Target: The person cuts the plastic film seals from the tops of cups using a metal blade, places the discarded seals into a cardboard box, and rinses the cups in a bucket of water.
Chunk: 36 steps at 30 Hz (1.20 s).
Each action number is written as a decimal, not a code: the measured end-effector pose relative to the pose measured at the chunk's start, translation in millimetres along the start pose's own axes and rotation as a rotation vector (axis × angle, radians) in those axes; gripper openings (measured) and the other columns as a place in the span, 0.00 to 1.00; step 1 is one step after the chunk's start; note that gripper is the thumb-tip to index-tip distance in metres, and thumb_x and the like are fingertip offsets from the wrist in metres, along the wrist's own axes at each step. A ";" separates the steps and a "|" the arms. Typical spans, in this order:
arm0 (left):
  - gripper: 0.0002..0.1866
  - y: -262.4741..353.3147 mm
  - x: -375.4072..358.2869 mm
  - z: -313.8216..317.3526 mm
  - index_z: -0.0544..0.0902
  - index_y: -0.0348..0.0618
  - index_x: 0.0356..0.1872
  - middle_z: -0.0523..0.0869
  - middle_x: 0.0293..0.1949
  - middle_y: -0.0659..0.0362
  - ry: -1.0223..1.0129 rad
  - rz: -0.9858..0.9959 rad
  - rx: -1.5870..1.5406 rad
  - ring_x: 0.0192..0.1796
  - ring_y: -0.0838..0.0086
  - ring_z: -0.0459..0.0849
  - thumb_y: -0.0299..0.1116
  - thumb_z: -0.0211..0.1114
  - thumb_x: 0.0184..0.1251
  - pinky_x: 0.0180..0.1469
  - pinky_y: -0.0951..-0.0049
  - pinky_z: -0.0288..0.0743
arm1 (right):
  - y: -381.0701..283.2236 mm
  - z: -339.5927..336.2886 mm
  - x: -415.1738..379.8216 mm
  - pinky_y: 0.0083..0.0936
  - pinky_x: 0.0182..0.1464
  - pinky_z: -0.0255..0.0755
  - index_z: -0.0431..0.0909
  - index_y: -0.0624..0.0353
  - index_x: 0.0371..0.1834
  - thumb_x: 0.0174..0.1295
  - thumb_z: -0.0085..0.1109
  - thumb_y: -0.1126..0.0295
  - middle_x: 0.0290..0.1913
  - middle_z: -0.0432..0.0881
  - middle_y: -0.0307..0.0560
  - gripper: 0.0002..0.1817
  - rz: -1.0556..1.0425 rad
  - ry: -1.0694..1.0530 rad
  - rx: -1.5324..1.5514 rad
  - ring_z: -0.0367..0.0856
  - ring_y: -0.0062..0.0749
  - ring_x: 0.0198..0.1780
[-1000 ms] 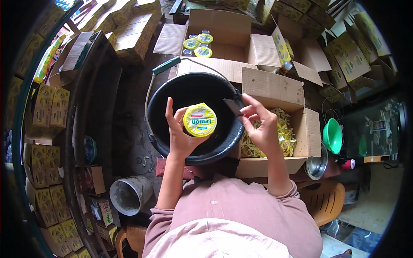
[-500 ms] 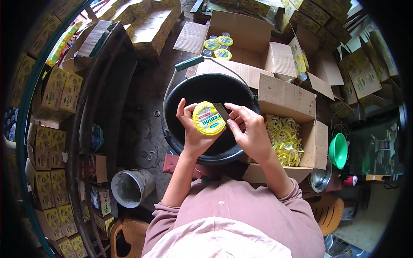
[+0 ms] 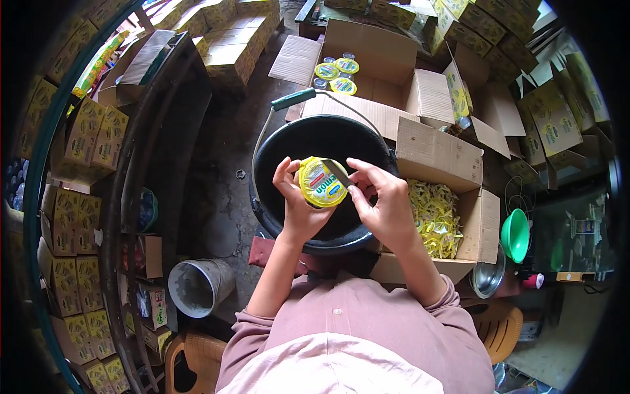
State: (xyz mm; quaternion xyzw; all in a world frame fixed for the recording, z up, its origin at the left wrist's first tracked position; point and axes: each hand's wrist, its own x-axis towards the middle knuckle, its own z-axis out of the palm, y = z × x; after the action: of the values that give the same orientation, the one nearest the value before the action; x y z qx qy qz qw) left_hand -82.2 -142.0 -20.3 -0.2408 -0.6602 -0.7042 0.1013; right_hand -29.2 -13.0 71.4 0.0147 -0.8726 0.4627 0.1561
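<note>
My left hand (image 3: 304, 209) grips a round tub (image 3: 319, 179) with a yellow-rimmed, printed lid reading Lemon, turned up toward me. In my right hand (image 3: 382, 200) is a flat dark knife blade (image 3: 338, 173), pinched between thumb and fingers. The blade lies slantwise across the right part of the lid, over the lettering. Both hands are over the mouth of a big black bucket (image 3: 270, 146), whose wire handle has a green grip (image 3: 293, 99). Just right of my right hand, a cardboard box (image 3: 481, 226) holds a heap of yellow plastic trimmings (image 3: 433, 220).
Beyond the bucket, an open carton (image 3: 367, 49) contains several yellow-lidded tubs (image 3: 343, 86). A grey pail (image 3: 202, 287) stands at left on the floor. A green bowl (image 3: 516, 235) and a metal bowl (image 3: 488, 272) are at right. Stacked yellow cartons (image 3: 65, 223) fill the left shelves.
The tub has turned in my left hand, so its lettering runs at a different slant. The blade has come from the lid's right edge to lie across the lid.
</note>
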 end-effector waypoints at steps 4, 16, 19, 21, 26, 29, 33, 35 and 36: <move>0.53 3.2 0.9 -0.5 0.43 0.48 0.62 0.61 0.52 0.50 -0.002 0.021 0.018 0.53 0.65 0.70 0.22 0.74 0.38 0.55 0.68 0.65 | 3.8 4.9 -1.9 0.31 0.36 0.73 0.77 0.65 0.44 0.48 0.57 0.82 0.32 0.77 0.53 0.17 -0.106 -0.030 -0.140 0.78 0.43 0.32; 0.52 -1.8 -1.1 -0.6 0.42 0.48 0.62 0.62 0.51 0.48 -0.022 0.018 0.006 0.51 0.64 0.72 0.23 0.73 0.40 0.54 0.67 0.67 | -0.8 13.2 -3.1 0.30 0.35 0.74 0.80 0.65 0.38 0.48 0.58 0.82 0.31 0.77 0.52 0.12 -0.163 -0.033 -0.202 0.79 0.43 0.32; 0.52 -2.0 -2.1 -0.1 0.42 0.48 0.62 0.62 0.51 0.48 -0.034 0.008 0.005 0.51 0.63 0.72 0.23 0.72 0.41 0.53 0.67 0.67 | -2.3 14.3 -3.4 0.32 0.38 0.74 0.79 0.65 0.38 0.48 0.57 0.81 0.31 0.77 0.53 0.12 -0.154 -0.056 -0.232 0.79 0.43 0.34; 0.52 -2.3 -2.6 0.4 0.42 0.48 0.62 0.62 0.51 0.48 -0.037 0.008 0.010 0.51 0.63 0.72 0.22 0.72 0.41 0.53 0.67 0.67 | -3.1 13.9 -4.2 0.34 0.40 0.74 0.79 0.66 0.38 0.49 0.57 0.79 0.32 0.77 0.53 0.12 -0.145 -0.082 -0.251 0.78 0.44 0.36; 0.55 -5.1 -3.9 -0.4 0.41 0.52 0.62 0.60 0.52 0.50 -0.054 0.012 0.026 0.52 0.64 0.71 0.23 0.75 0.37 0.53 0.68 0.70 | -2.4 14.2 -7.3 0.34 0.41 0.74 0.78 0.66 0.39 0.48 0.57 0.79 0.33 0.76 0.53 0.12 -0.132 -0.099 -0.266 0.78 0.44 0.37; 0.52 -1.5 -3.2 1.4 0.41 0.48 0.62 0.62 0.51 0.48 -0.056 0.022 -0.001 0.51 0.63 0.72 0.24 0.73 0.41 0.53 0.68 0.68 | -1.6 13.2 -9.7 0.34 0.41 0.74 0.78 0.66 0.39 0.48 0.57 0.79 0.33 0.76 0.53 0.12 -0.128 -0.094 -0.257 0.78 0.44 0.36; 0.53 -2.7 -3.3 1.7 0.41 0.49 0.62 0.62 0.50 0.49 -0.057 0.009 0.001 0.51 0.63 0.72 0.25 0.74 0.40 0.53 0.68 0.69 | -0.7 11.9 -12.4 0.33 0.41 0.74 0.78 0.66 0.39 0.48 0.57 0.79 0.33 0.76 0.52 0.12 -0.130 -0.083 -0.254 0.78 0.43 0.36; 0.54 -0.9 -3.0 0.8 0.41 0.49 0.62 0.61 0.51 0.49 -0.052 0.001 0.017 0.51 0.63 0.72 0.25 0.75 0.40 0.53 0.68 0.69 | 0.7 12.0 -13.8 0.33 0.41 0.74 0.78 0.66 0.39 0.48 0.57 0.79 0.33 0.76 0.52 0.12 -0.121 -0.079 -0.259 0.78 0.43 0.36; 0.54 -1.4 -2.9 0.3 0.41 0.49 0.62 0.61 0.51 0.49 -0.054 0.002 0.015 0.51 0.63 0.72 0.25 0.75 0.40 0.53 0.68 0.69 | 0.3 12.1 -13.5 0.33 0.41 0.74 0.78 0.66 0.38 0.48 0.58 0.79 0.33 0.76 0.52 0.12 -0.121 -0.078 -0.262 0.78 0.43 0.36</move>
State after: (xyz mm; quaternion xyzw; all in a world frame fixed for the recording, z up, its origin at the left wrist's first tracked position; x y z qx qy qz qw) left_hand -80.3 -142.1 -22.9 -0.2597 -0.6677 -0.6924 0.0860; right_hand -19.6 -24.2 61.0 0.0647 -0.9284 0.3337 0.1503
